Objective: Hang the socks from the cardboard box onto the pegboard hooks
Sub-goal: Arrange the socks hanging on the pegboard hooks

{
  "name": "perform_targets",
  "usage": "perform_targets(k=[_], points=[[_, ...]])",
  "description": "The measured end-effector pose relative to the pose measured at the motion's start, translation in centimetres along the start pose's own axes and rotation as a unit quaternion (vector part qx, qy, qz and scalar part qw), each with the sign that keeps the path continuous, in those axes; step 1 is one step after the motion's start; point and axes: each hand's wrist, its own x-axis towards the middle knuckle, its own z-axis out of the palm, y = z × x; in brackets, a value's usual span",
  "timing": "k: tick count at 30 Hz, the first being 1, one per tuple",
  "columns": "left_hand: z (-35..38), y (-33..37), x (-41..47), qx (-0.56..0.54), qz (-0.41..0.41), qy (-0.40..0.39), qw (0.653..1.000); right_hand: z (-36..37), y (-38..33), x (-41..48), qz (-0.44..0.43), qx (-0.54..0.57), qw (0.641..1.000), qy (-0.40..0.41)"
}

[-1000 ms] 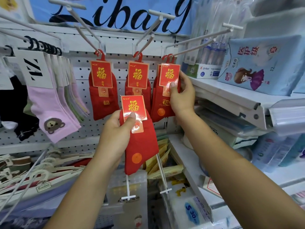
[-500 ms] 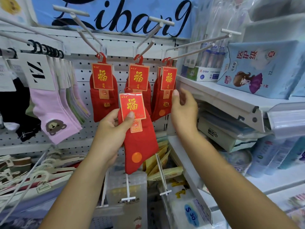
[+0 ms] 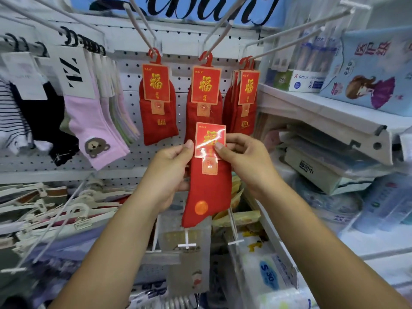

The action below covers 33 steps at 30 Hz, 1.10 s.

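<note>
Below the middle hook of the pegboard [image 3: 133, 152], both hands hold one red sock [image 3: 206, 190] by its shiny red card. The left hand [image 3: 171, 172] pinches the card's left edge with thumb and fingers, and the right hand [image 3: 245, 159] pinches its right edge, so the sock hangs straight down between them. Three bunches of the same hanging red socks [image 3: 158, 112] are on the hooks [image 3: 142, 32] just above, and a pink bear sock [image 3: 93, 132] hangs far to the left.
</note>
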Motion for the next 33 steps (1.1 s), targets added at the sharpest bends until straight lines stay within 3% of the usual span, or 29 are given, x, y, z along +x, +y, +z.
perform_targets(k=[3, 6, 9, 15, 33], points=[[-0.9, 0.3, -0.2, 0.029, 0.024, 0.055, 0.998, -0.6, 1.1, 0.7, -0.010, -0.064, 0.995, 0.081], [-1.7, 1.4, 0.2, 0.064, 0.100, 0.151, 0.981, -1.3, 1.4, 1.6, -0.044, -0.102, 0.986, 0.127], [-1.9, 3.7, 0.9, 0.085, 0.190, 0.209, 0.955, -1.3, 0.4, 2.9, -0.093, -0.089, 0.983, 0.131], [-1.0, 8.8, 2.1, 0.113, 0.322, 0.251, 0.906, 0.2, -3.3, 5.6, -0.215, -0.041, 0.972, 0.086], [-1.0, 11.0, 1.9, 0.162, 0.348, 0.223, 0.896, 0.9, -3.9, 8.5, -0.225, -0.104, 0.968, 0.034]])
